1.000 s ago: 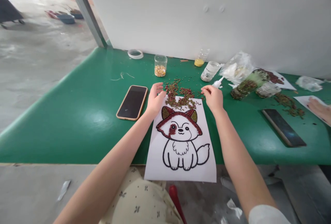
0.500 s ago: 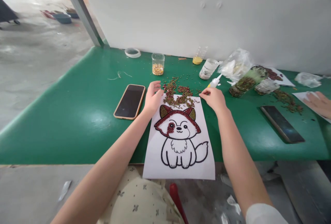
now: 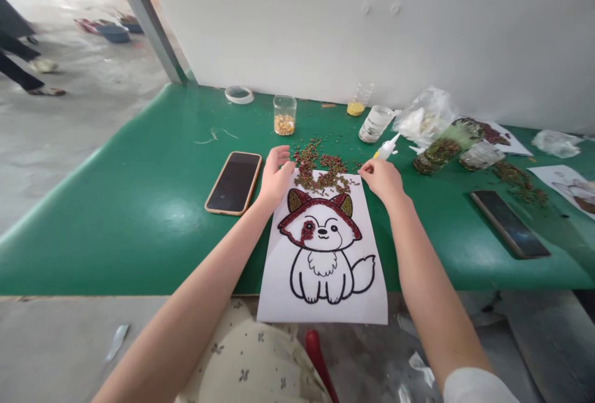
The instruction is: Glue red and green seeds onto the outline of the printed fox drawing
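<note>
A sheet of paper printed with a fox-like animal lies in front of me, its lower end past the table edge. Red and green beans fill the animal's ears, the top of its head and one eye patch. Loose mixed beans are heaped across the sheet's top edge. My left hand rests open at the upper left edge, fingers loosely stretched beside the beans. At the upper right corner my right hand is closed in a pinch; what lies between its fingertips is hidden. A white glue bottle lies just behind it.
A phone lies left of the sheet, another phone to the right. Behind stand a cup of corn kernels, a clear cup and a plastic bag. A bean-filled bottle lies tilted. Another drawing is at far right.
The other person's hand at the far right has left the view, baring the drawing there. Someone's legs have appeared at the far left. My hands have hardly moved.
</note>
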